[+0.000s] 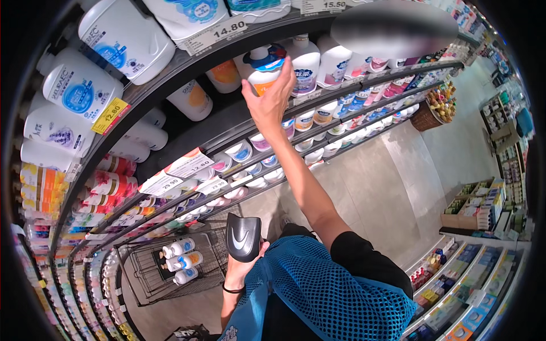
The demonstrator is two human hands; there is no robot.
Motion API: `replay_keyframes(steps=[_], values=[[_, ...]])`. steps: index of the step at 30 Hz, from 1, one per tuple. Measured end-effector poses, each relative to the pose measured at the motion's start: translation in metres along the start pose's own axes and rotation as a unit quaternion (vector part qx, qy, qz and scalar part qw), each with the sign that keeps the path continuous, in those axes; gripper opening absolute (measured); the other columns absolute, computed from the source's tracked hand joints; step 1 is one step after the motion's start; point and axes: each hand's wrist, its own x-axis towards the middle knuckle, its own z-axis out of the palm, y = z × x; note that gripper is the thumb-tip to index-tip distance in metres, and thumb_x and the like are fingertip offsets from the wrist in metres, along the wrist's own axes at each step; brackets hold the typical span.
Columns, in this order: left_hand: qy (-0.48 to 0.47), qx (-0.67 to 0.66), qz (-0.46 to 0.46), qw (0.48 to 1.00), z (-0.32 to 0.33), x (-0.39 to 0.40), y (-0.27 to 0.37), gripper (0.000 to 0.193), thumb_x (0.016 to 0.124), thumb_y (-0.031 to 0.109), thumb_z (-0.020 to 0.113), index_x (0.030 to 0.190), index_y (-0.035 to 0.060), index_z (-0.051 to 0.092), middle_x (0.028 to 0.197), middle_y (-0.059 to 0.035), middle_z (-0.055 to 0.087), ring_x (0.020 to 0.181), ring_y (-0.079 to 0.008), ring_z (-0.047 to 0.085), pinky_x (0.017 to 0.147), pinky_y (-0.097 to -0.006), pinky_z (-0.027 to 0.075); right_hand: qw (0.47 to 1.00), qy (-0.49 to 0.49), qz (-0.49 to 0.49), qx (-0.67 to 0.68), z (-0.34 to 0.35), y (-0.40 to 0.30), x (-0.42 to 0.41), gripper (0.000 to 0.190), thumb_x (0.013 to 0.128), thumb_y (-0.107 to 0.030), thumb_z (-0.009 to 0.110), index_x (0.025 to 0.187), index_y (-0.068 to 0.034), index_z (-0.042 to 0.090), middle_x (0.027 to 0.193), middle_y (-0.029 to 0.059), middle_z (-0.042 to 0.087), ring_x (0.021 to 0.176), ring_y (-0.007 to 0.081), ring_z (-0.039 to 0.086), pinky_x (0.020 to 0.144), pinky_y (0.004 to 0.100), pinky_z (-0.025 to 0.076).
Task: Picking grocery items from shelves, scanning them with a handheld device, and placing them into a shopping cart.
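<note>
My right hand (269,96) reaches up to a shelf and spans a white pump bottle (251,70), thumb on its left side and fingers on its right. The bottle stands upright, wears a blue and red neck tag and has an orange label partly hidden by the hand. Low in front of my body, my left hand (245,266) is wrapped around a black handheld device (243,238) with a silver curved mark. Just left of the reached-for bottle are an orange-labelled bottle (225,76) and a white bottle with a yellow-orange print (190,100).
A wire shopping cart (204,247) holds three lying pump bottles (183,258). Large white jugs (126,42) line the upper shelf, above price tags (179,170). A wicker basket (420,117) stands at the shelf's far end. Opposite are low display shelves (465,281) and an open carton (465,221).
</note>
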Motion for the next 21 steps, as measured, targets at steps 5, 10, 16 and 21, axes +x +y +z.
replay_keyframes(steps=[5,10,16,21], values=[[0.022,0.008,-0.018,1.0,-0.004,-0.001,-0.003,0.022,0.085,0.001,0.076,0.099,0.0022,0.06,0.078,-0.0021,0.059,0.063,-0.0096,0.054,0.056,-0.0237,0.043,0.999,0.034,0.005,-0.013,0.02,0.002,-0.004,0.101,0.071,-0.014,0.082,0.148,0.007,0.021,0.14,0.0302,0.035,0.129,0.0458,0.037,0.111,0.0516,0.028],[0.057,-0.024,-0.018,0.998,-0.01,0.0,-0.004,0.022,0.084,0.0,0.076,0.1,0.0017,0.061,0.077,-0.0018,0.058,0.062,-0.0097,0.054,0.056,-0.0239,0.044,0.998,0.05,0.023,0.005,0.031,0.003,-0.009,0.094,0.067,-0.011,0.082,0.142,0.007,0.028,0.138,0.0286,0.034,0.129,0.0459,0.036,0.109,0.0546,0.031],[0.038,-0.001,-0.019,0.999,-0.017,0.004,-0.003,0.021,0.083,-0.002,0.076,0.097,0.002,0.061,0.076,-0.0007,0.058,0.062,-0.0092,0.055,0.057,-0.0238,0.045,0.997,0.023,0.024,-0.063,0.03,-0.001,-0.005,0.093,0.062,-0.015,0.084,0.136,0.01,0.033,0.135,0.0286,0.034,0.127,0.046,0.036,0.108,0.0542,0.033],[0.025,0.027,-0.021,0.999,-0.024,-0.004,-0.003,0.022,0.084,-0.001,0.076,0.1,0.0018,0.062,0.078,-0.0015,0.059,0.065,-0.0095,0.057,0.058,-0.0239,0.047,0.993,-0.01,0.049,-0.107,0.034,-0.006,0.0,0.088,0.062,-0.016,0.087,0.129,0.013,0.038,0.138,0.0329,0.033,0.127,0.0497,0.039,0.108,0.0546,0.034]])
